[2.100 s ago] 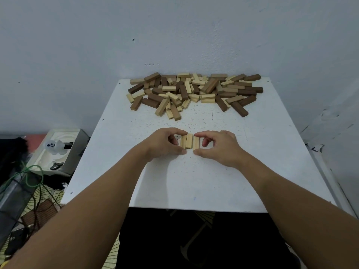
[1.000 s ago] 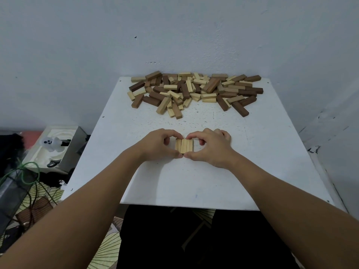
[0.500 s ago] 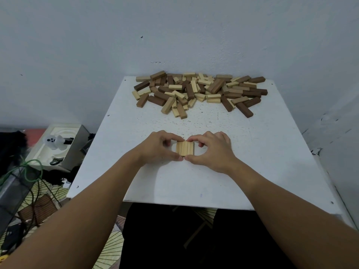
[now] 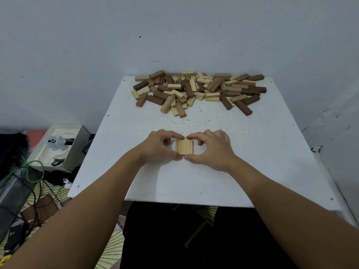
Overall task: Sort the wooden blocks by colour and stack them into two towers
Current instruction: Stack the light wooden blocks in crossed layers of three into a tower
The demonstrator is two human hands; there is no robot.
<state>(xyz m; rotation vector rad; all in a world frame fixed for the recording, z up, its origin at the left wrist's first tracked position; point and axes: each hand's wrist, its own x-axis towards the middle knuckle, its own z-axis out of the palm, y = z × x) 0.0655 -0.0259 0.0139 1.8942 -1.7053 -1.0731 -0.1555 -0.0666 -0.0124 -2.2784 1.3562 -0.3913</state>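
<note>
Biggest thing in view is the pale wall [image 4: 174, 32] behind everything, then the white table [image 4: 272, 152] pushed up against it, its top speckled with little dark flecks. Along the far edge of the table sits the pile of wooden blocks [image 4: 198, 92] – dark brown and light ones all jumbled together, some lying on top of others, spread nearly the full width of the tabletop. Off to the left, down on the floor, there's a white foam tray [image 4: 58, 150] with a small white figure [image 4: 56, 142] in it, plus a green cable [image 4: 29, 171] looping over some dark clutter. Closer to the middle of the table, well apart from the pile, are 3 light blocks [image 4: 184, 146] lying flat side by side, touching each other so they make 1 neat square layer. Both hands are curled round that layer from either side – the left hand [image 4: 157, 146] with thumb at the near corner and index finger at the far edge, the right hand [image 4: 211, 148] mirroring it, so thumbs almost meet at the front and index fingertips almost meet at the back. Both look like they're pinching the little row snug against the tabletop, other fingers tucked in behind
</note>
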